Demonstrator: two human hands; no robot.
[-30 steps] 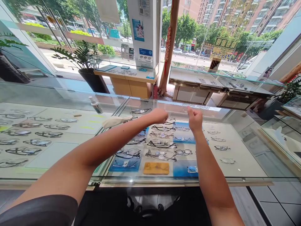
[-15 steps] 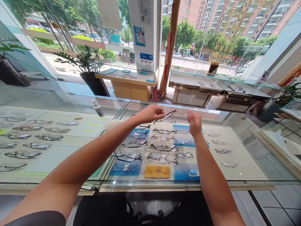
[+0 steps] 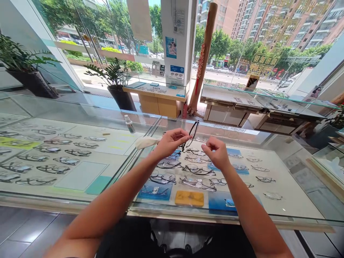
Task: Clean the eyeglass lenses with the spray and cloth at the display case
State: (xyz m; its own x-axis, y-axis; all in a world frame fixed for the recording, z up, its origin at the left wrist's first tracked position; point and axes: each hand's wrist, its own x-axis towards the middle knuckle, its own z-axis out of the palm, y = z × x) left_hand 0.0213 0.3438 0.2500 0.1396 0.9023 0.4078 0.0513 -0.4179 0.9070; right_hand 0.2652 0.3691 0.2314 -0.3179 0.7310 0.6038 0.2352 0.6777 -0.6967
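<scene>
A dark-rimmed pair of glasses is pinched in my left hand, raised above the glass counter and tilted nearly upright. Just to its right is my right hand, its fingers curled, apart from the glasses; whether it holds anything small is hidden. A whitish cloth lies on the counter left of my left hand. Beyond it stands a white spray bottle. Under the glass, rows of eyeglasses lie below both hands.
The counter's glass front edge runs close to my body. Inside the case are a yellow-orange block and a blue card. A wooden post, potted plant and more display cases stand beyond the counter.
The view has shifted left. The glasses have turned from slanting sideways to nearly upright in my left hand. My right hand has come lower and nearer to them.
</scene>
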